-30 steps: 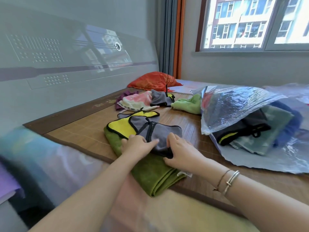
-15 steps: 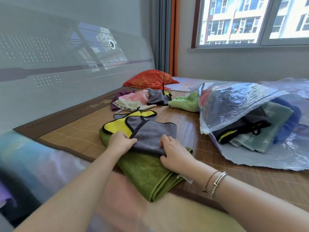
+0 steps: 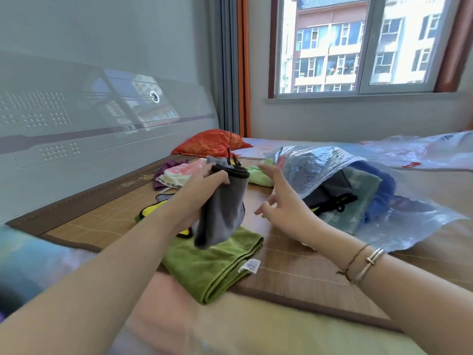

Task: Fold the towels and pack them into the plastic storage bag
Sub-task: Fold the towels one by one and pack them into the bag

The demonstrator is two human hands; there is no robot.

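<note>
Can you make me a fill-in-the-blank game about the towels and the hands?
1. The left hand holds a ____ towel.
2. The right hand holds ____.
3. The folded towel lying under the hands is ____.
4. The plastic bag already has ____ inside.

Missing words: grey; nothing; green; towels

Bare forearms, no sleeves; right wrist w/ thin dark cord bracelet [image 3: 354,260] & silver bangle [image 3: 368,263].
</note>
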